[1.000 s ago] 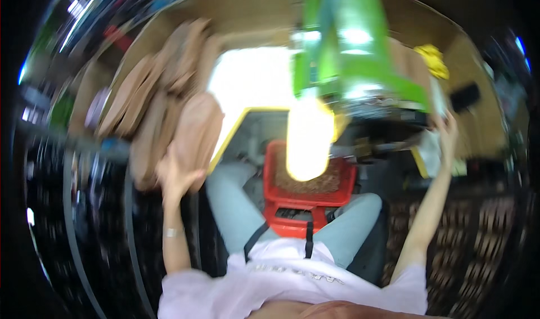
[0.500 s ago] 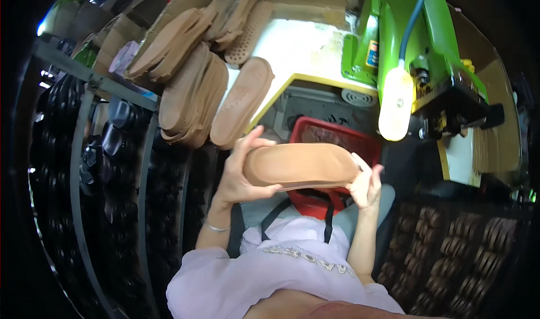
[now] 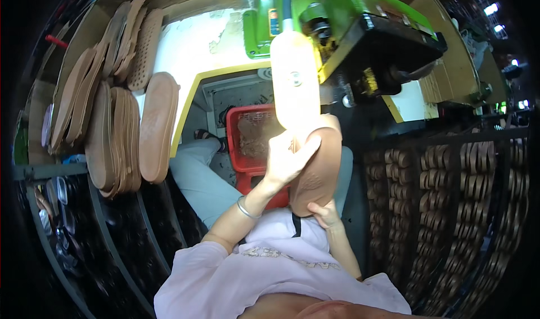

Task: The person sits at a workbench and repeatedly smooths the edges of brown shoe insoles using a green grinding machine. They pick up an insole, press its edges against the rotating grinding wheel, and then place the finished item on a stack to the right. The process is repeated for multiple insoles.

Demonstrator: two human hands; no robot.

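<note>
A tan shoe sole (image 3: 322,172) is held upright in front of my chest, its long side running away from me and its face, with a faint raised pattern, toward me. My left hand (image 3: 288,157) grips its left edge near the far end, the thumb lying over the face. At the near end, my right hand (image 3: 327,213) pinches the sole with the thumb on top; its other fingers are hidden underneath. A bright lamp (image 3: 295,77) hangs just beyond the far end and washes out part of my left hand.
Several tan soles (image 3: 115,142) are stacked at the left, with a single sole (image 3: 159,128) beside them on the white table (image 3: 202,32). A green machine (image 3: 360,15) stands ahead. Below is a red crate (image 3: 233,145) with scraps. Racks of soles (image 3: 439,206) fill the right.
The sole has turned from lying crosswise to pointing away from me, and has come under the lamp. My left hand moved to its side, my right hand to its near end. The view shifted right.
</note>
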